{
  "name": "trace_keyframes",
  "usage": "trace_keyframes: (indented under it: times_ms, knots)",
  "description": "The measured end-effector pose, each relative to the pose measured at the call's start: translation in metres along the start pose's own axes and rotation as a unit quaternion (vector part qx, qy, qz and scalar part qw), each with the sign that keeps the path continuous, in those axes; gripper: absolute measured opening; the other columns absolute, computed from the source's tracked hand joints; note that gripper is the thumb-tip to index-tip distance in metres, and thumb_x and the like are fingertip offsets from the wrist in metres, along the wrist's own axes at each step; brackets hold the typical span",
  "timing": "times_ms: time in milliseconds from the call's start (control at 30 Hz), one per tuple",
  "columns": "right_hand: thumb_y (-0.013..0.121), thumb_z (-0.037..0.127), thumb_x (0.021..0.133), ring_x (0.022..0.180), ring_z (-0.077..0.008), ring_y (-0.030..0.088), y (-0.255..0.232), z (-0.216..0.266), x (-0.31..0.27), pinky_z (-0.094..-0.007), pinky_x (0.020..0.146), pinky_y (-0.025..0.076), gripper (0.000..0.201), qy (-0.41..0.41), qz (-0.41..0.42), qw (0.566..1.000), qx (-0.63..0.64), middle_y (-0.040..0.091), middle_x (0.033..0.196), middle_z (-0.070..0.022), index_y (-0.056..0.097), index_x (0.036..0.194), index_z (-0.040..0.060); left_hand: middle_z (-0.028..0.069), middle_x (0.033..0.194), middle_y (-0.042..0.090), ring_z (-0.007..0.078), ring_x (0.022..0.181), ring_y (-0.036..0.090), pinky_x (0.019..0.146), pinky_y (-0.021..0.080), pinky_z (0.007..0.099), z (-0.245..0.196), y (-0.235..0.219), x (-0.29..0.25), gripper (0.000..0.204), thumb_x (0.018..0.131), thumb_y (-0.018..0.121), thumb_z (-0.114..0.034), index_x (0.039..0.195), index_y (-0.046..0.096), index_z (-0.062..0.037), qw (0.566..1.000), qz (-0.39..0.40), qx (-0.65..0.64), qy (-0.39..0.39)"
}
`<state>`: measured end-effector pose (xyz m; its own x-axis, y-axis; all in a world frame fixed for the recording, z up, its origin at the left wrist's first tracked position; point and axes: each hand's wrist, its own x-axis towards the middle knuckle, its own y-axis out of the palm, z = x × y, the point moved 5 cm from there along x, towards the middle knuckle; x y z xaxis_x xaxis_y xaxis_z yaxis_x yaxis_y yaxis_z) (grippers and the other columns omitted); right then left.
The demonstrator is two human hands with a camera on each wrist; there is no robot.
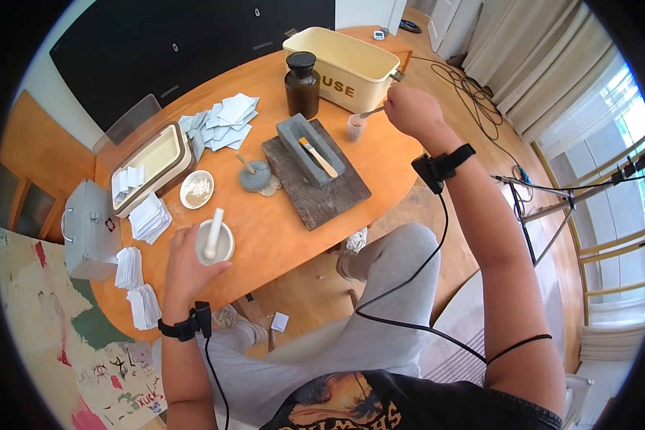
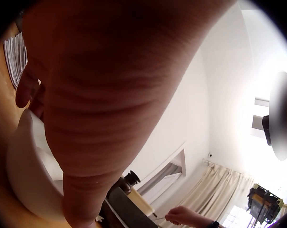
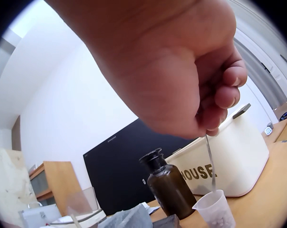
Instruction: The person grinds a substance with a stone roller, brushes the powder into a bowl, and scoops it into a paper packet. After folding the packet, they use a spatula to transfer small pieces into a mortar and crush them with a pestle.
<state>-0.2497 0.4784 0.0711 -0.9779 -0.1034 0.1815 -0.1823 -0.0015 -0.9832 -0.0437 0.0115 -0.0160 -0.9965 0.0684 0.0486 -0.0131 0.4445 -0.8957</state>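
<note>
The right hand pinches a thin metal spoon or spatula, its lower end at the mouth of a small translucent cup with granular matter inside. That cup stands on the table beside the cream box. At the near left, the left hand rests around the side of a white mortar, thumb and fingers spread along it. A white pestle leans in the mortar. In the left wrist view the palm hides part of the bowl.
A brown bottle and cream box stand at the back. A brush lies on a grey stone block on a dark board. Paper packets, a small powder dish and a metal case are further left.
</note>
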Motion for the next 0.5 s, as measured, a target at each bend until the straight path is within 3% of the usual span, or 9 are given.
trace_keyframes:
  times_ms: [233, 500]
  knots:
    - [0.066, 0.016, 0.096, 0.103, -0.0373, 0.077, 0.014, 0.027, 0.021, -0.0488, 0.085, 0.062, 0.018, -0.049, 0.086, 0.993, -0.069, 0.079, 0.108, -0.0202, 0.077, 0.102, 0.0024, 0.0218, 0.138, 0.059, 0.0423, 0.131, 0.055, 0.113, 0.047, 0.0480, 0.003, 0.002, 0.000, 0.102, 0.061, 0.102, -0.020, 0.148, 0.055, 0.0021, 1.000, 0.005, -0.005, 0.003]
    - [0.064, 0.018, 0.096, 0.112, -0.0382, 0.075, 0.022, 0.011, 0.034, -0.0495, 0.091, 0.060, 0.028, 0.001, 0.127, 0.992, -0.023, 0.079, 0.117, -0.0204, 0.077, 0.112, 0.0006, 0.0194, 0.134, 0.059, 0.0408, 0.129, 0.057, 0.112, 0.047, 0.0469, 0.000, 0.000, -0.001, 0.101, 0.061, 0.101, -0.017, 0.150, 0.055, -0.0008, 1.000, 0.006, -0.020, -0.004]
